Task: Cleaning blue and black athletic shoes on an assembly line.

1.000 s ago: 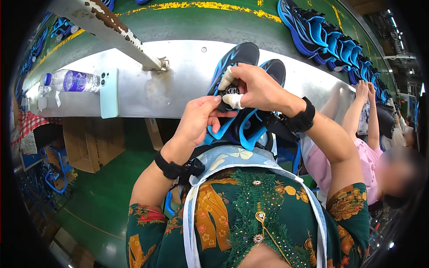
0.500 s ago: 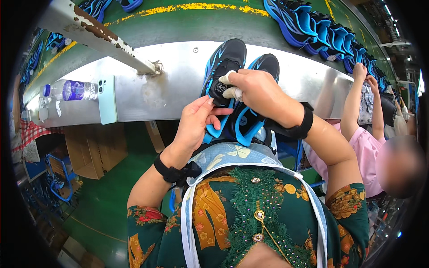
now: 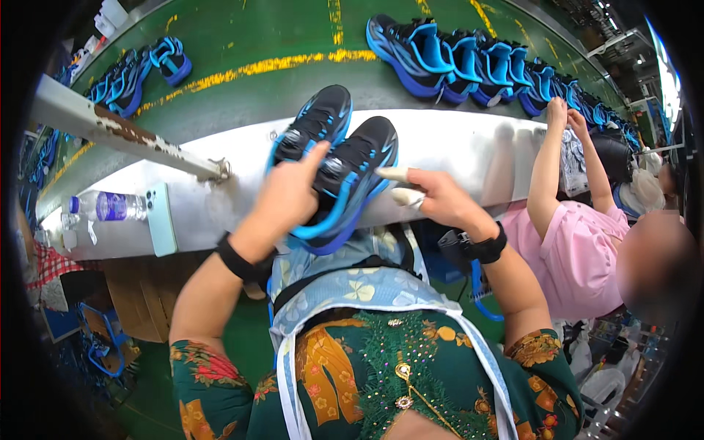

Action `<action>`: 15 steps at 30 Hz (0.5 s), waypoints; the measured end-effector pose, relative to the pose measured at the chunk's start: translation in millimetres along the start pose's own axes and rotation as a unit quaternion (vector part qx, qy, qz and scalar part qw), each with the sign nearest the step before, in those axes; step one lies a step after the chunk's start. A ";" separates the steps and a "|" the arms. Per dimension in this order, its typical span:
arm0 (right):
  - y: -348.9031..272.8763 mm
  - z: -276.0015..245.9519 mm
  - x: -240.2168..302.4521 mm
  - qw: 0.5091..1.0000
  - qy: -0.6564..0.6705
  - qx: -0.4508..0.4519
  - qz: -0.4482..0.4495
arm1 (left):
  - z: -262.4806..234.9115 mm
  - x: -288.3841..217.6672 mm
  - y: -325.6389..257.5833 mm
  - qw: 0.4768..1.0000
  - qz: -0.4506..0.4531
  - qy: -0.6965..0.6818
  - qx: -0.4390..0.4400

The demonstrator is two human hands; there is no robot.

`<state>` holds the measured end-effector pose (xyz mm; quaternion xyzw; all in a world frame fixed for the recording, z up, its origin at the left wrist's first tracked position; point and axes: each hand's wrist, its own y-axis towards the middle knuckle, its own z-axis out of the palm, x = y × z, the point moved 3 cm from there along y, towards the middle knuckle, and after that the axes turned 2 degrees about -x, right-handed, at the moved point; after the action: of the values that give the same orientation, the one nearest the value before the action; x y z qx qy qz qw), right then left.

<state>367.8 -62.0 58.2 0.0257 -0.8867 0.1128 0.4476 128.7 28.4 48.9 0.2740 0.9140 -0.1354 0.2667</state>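
Observation:
A pair of black and blue sneakers sits side by side on the metal ledge, toes pointing away from me. My left hand (image 3: 287, 194) is closed over the rear of the left sneaker (image 3: 321, 111), its index finger or thumb stretched up between the two shoes; the hand hides that shoe's heel and collar. To the right, the right sneaker (image 3: 372, 139) shows its dark tongue, bright blue collar and blue sole. My right hand (image 3: 447, 199) is just beside it, holding nothing, two fingertips in pale covers and spread apart.
A peeling white post (image 3: 132, 132) slants over the ledge (image 3: 469, 158). On the left lie a clear bottle (image 3: 117, 207) and a light green phone (image 3: 161, 220). Rows of similar sneakers (image 3: 469, 62) stand beyond the ledge. A co-worker in pink (image 3: 572, 249) reaches forward at right.
My right hand has come off the left sneaker's tongue and moved right. My left hand has gone from pinching near the tongue to covering the shoe's rear. The shoes now tilt differently in view.

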 end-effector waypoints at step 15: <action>151.7 -162.1 -109.6 0.933 -0.348 -0.089 0.002 | -16.1 12.8 134.1 0.954 0.195 -0.033 -0.227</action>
<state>538.8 115.8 36.8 0.0213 -0.9934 0.0179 0.1110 189.9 149.2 41.4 0.3749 0.8401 0.1215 0.3727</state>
